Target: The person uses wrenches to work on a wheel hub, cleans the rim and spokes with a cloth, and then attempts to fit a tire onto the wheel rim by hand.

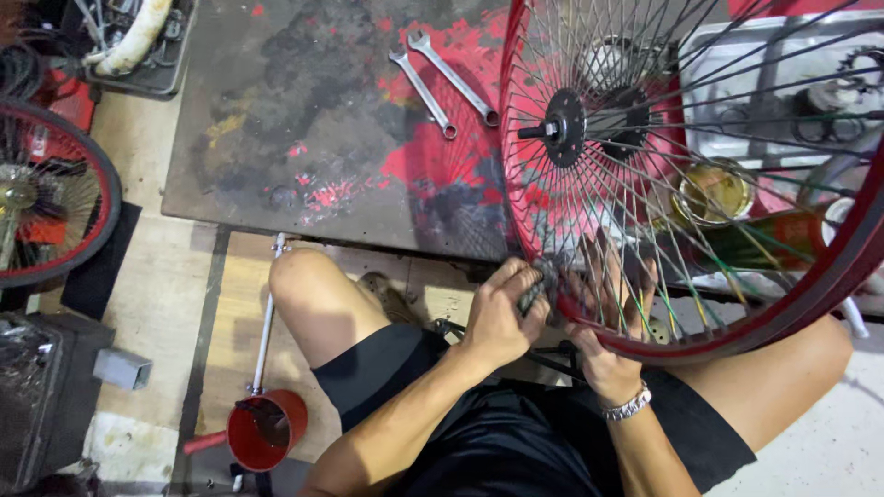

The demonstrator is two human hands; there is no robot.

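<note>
Head view: the left hand point(498, 317) is closed around a small dark rag point(539, 287) pressed to the near rim of the red spoked bicycle wheel point(852, 267). The right hand point(603, 317), fingers spread, lies flat against the spokes beside it. Farther left, two steel spanners point(442, 78) lie on the paint-stained metal plate point(276, 120).

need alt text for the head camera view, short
Seen from above, a seated person's left hand and right hand work at the rim of a red spoked wheel. Two wrenches lie on the paint-stained board beyond.
</note>
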